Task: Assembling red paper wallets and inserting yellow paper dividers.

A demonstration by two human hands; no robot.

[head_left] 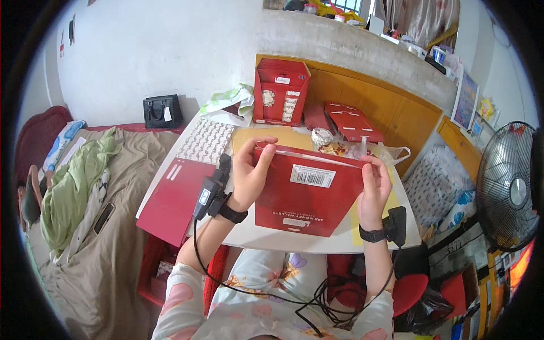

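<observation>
Above the front of the white table point(243, 240), both hands hold up a red cardboard box point(303, 198) by its upper edge. A white barcode label is stuck on the face toward me. My left hand point(255, 170) grips the top left corner, its thumb over the edge. At the top right corner my right hand point(374, 190) pinches the edge; some fingers are hidden behind it. Left of the box lies a flat red card sheet point(178, 195). Behind that is a sheet with rows of small bow-like pieces point(205, 140).
A red display box point(280, 93) stands at the table's back, beside stacked red packages point(354, 122) and a clear bag of small red and gold pieces point(334, 148). A bed point(130, 187) borders the left, a fan point(513, 187) the right. Black cables point(328, 300) run from my wrist straps.
</observation>
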